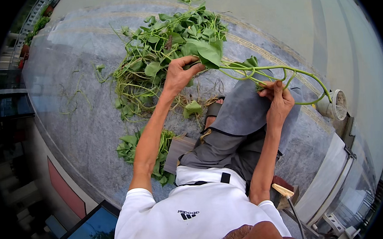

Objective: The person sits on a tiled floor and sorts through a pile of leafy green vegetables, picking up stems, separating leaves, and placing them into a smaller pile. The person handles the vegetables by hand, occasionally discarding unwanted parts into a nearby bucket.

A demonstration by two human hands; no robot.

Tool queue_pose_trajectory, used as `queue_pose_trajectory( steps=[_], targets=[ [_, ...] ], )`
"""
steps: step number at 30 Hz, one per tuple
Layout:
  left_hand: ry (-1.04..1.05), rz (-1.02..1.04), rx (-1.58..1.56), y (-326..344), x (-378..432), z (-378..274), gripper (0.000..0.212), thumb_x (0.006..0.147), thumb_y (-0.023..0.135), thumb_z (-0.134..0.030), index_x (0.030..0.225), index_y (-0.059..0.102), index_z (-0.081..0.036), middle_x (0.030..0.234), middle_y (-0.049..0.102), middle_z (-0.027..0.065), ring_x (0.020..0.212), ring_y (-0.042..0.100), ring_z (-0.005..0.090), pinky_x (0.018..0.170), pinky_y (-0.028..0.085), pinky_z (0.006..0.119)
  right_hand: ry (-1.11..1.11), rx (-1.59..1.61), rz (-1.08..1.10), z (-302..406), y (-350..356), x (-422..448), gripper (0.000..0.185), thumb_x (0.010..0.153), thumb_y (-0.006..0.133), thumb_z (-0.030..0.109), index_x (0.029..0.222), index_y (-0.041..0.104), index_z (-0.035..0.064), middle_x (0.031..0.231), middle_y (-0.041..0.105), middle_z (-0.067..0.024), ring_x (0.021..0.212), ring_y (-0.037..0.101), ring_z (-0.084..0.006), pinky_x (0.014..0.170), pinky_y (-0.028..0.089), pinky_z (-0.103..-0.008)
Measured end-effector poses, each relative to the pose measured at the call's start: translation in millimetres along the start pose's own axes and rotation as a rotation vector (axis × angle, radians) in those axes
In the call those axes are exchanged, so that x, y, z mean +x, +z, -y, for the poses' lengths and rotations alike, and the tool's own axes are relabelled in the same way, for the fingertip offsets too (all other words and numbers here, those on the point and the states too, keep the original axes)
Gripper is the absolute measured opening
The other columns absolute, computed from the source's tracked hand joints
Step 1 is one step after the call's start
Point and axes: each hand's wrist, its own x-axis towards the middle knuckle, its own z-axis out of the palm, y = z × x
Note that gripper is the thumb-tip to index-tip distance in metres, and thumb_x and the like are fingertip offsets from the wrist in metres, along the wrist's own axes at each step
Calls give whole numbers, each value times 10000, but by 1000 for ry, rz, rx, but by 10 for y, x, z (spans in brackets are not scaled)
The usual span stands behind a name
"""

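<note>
My left hand (pixel 184 72) pinches the leafy end of a green vine (pixel 237 67), close under a broad leaf (pixel 207 51). Over my bent knee, my right hand (pixel 278 96) grips the stems of the same vine between thumb and fingers. One thick stem arcs out past the right hand and hooks back down. Behind the left hand lies a large tangled heap of leafy vines (pixel 173 35) on the grey floor. A smaller bunch of leafy stems (pixel 166 140) lies by my left forearm, which hides part of it.
A whitish bucket (pixel 333 104) lies at the right, its mouth facing outward. Loose stem scraps (pixel 75 97) are scattered on the tiled floor (pixel 91 152) at left. Dry roots (pixel 206 95) lie near my sandalled foot (pixel 213 113). A long-handled tool (pixel 283 191) is beside my right hip.
</note>
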Motion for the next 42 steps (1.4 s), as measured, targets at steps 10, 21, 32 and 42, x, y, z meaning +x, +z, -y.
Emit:
queue_pose_trajectory(
  steps=[10,21,32,42],
  targets=[
    [-116,47,-375,-380,308,171,218,1008,747,-204,1019,779,12,856,712,10,780,598,81,724,480,254,41,-134,52,82,94,3,374,995,764,155,1304,679,-37,900,710,-64,718,627,-83,661,553,-245],
    [-169,-1,-311,-293,680,13,209,1004,750,-207,1015,786,-1,897,754,56,821,676,125,758,559,311,199,-152,271,30,-142,-340,543,912,775,4,1421,602,-74,1211,745,-179,993,715,-149,843,609,-292],
    [-342,-22,-475,-143,772,185,247,991,764,-213,1042,778,28,989,763,109,929,714,191,826,583,362,352,-14,575,-653,941,-478,519,969,760,123,1408,594,-100,1325,696,-220,1192,697,-239,976,583,-336],
    [-455,63,-450,90,546,463,217,1021,728,-228,1093,765,-27,966,748,58,959,673,158,895,508,423,637,488,101,-967,1376,-116,402,1019,727,181,1318,600,-55,1266,676,-187,1002,716,-244,834,652,-403]
  ],
)
